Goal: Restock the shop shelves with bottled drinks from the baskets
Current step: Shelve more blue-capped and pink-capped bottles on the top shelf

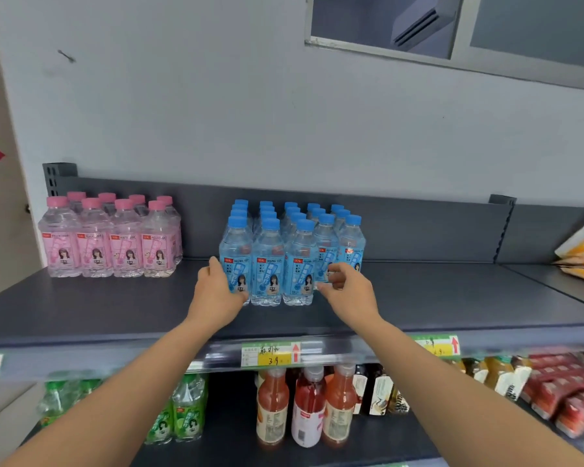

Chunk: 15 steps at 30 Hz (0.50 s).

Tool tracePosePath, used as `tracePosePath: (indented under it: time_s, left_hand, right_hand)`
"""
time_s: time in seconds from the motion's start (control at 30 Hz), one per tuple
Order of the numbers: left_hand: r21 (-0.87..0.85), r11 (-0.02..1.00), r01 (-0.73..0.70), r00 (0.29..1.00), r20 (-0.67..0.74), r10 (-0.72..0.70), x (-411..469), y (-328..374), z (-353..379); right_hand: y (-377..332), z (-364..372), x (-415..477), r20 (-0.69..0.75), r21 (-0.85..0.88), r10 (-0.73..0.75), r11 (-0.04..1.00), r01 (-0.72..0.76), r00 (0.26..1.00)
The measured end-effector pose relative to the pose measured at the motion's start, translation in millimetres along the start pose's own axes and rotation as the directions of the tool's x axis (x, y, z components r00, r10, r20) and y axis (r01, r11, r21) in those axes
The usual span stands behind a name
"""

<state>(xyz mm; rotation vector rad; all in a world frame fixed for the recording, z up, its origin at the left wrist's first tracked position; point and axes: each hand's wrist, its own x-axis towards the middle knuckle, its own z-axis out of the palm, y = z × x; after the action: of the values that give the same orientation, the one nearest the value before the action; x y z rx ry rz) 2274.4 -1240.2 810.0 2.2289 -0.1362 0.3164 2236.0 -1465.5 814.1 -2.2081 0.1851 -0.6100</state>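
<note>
A shop worker is squaring up a block of clear plastic bottles with blue caps and blue labels (284,257), standing upright in rows mid-way along the dark grey metal top shelf (115,308). The left hand (216,291) is resting against the side of the front-left bottle (236,251), its fingers hidden behind it, so their spread cannot be told. The right hand (349,291) is curling narrow fingers (334,276) onto the label of the right front bottle (327,244). Full and thin-walled, these bottles are likely weighty, slightly yielding and easy to topple; holding at the labelled waist looks safest. Pink-capped clear bottles (110,244) are standing well apart to the left.
</note>
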Motion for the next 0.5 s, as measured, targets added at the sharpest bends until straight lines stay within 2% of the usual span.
tracePosePath:
  time_s: [0.27,0.5]
  left_hand:
    - [-0.008,0.994,-0.105,0.976,-0.192,0.101,-64.4,45.0,20.4]
    - [0.008,0.979,-0.204,0.977,-0.061,0.204,-162.9,79.9,89.5]
  right_hand:
    - [43.3,-68.9,-62.8,-0.122,-0.154,-0.156,0.979,0.136,0.98]
    - [113.4,-134.9,-138.3,-0.076,-0.244,-0.102,0.966,0.081,0.992]
